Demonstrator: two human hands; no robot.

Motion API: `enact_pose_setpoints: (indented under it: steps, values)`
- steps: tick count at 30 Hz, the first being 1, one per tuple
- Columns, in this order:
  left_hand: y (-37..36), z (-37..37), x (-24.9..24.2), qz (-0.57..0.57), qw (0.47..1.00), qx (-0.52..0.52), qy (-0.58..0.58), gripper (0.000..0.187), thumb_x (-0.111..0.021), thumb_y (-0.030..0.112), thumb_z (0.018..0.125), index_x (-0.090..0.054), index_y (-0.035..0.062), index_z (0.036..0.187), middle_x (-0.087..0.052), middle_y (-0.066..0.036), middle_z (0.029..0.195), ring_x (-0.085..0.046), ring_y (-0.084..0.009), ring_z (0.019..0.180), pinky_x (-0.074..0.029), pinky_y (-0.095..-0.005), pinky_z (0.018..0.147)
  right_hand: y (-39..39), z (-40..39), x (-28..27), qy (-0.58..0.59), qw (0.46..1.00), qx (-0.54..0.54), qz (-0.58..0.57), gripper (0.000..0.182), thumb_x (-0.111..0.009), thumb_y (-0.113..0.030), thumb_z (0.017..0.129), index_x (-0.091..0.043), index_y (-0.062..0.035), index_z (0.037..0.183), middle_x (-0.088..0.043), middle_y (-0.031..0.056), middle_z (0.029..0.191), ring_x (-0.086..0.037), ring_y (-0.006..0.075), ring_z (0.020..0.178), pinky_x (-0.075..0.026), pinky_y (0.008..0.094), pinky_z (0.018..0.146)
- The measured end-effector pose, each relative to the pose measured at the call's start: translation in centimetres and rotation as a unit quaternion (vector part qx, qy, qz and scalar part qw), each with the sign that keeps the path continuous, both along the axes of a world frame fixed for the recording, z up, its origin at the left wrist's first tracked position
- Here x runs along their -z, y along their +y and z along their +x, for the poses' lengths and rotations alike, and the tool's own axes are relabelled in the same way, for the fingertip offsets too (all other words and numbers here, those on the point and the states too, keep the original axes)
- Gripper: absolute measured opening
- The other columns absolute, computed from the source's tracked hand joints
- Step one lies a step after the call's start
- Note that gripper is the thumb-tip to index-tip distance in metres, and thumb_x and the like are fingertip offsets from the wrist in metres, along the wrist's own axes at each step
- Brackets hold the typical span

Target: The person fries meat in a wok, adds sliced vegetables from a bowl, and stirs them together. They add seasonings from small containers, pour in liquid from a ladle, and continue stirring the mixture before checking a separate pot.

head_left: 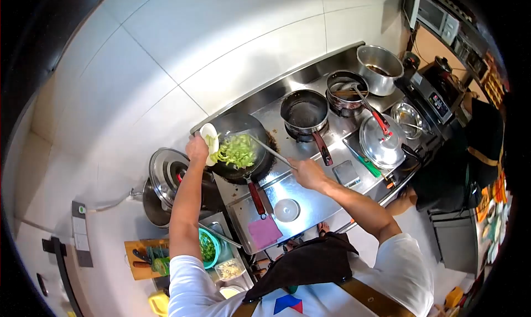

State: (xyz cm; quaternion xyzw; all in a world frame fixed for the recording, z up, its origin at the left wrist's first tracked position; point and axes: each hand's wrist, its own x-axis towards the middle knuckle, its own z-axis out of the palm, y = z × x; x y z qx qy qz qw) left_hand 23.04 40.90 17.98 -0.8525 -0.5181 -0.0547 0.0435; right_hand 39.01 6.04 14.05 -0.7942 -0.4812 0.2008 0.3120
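Note:
My left hand grips a small white bowl, tipped over the left side of a dark wok. Light green chopped vegetables lie in the wok, and some pieces are at the bowl's lip. In my right hand is the handle of a metal utensil, whose far end reaches into the vegetables. The wok's red-brown handle points toward me.
A dark saucepan, a smaller pot and a large metal pot stand right of the wok. A pink cloth lies at the front edge. At the left are lids and a teal bowl. Another person stands far right.

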Motion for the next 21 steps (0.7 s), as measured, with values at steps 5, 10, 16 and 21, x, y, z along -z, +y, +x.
enact_pose_setpoints:
  steps: [5, 10, 16, 21]
  values:
    - [1.6, -1.2, 0.5, 0.023, 0.996, 0.074, -0.046, 0.032, -0.058, 0.011, 0.079, -0.052, 0.0073, 0.111, -0.059, -0.018, 0.099, -0.061, -0.0377, 0.088, -0.049, -0.0451, 0.077, -0.3, -0.2, -2.9, -0.018, 0.999, -0.043, -0.018, 0.035, -0.051, -0.012, 0.082, -0.057, -0.0065, 0.117, -0.062, 0.025, 0.082, -0.06, 0.0429, 0.076, -0.047, 0.0497, 0.072]
    - [1.5, -2.5, 0.9, -0.018, 0.99, 0.091, -0.103, 0.035, -0.06, 0.012, 0.078, -0.055, 0.0147, 0.112, -0.061, -0.019, 0.094, -0.059, -0.0381, 0.091, -0.047, -0.0471, 0.077, 1.1, -0.7, -3.0, -0.008, 0.995, -0.066, 0.073, 0.038, -0.052, -0.012, 0.082, -0.056, -0.0062, 0.119, -0.063, 0.0233, 0.079, -0.06, 0.0417, 0.071, -0.047, 0.0492, 0.067]
    - [2.4, -3.4, 1.3, -0.049, 0.98, 0.098, -0.167, 0.034, -0.058, 0.011, 0.077, -0.057, 0.0134, 0.111, -0.063, -0.019, 0.093, -0.059, -0.0379, 0.09, -0.047, -0.0466, 0.077, 1.2, -1.0, -2.6, -0.091, 0.983, -0.127, 0.097, 0.041, -0.052, -0.008, 0.08, -0.055, -0.0037, 0.121, -0.063, 0.0203, 0.076, -0.06, 0.0378, 0.066, -0.047, 0.0467, 0.061]
    - [3.6, -3.9, 2.5, -0.109, 0.962, 0.075, -0.238, 0.042, -0.053, 0.007, 0.074, -0.057, 0.014, 0.115, -0.063, -0.02, 0.094, -0.06, -0.0374, 0.09, -0.047, -0.0449, 0.078, 0.9, -0.3, -1.7, -0.138, 0.976, -0.158, 0.053, 0.042, -0.051, -0.006, 0.079, -0.055, -0.0037, 0.121, -0.063, 0.0191, 0.073, -0.061, 0.0366, 0.064, -0.047, 0.0461, 0.059]
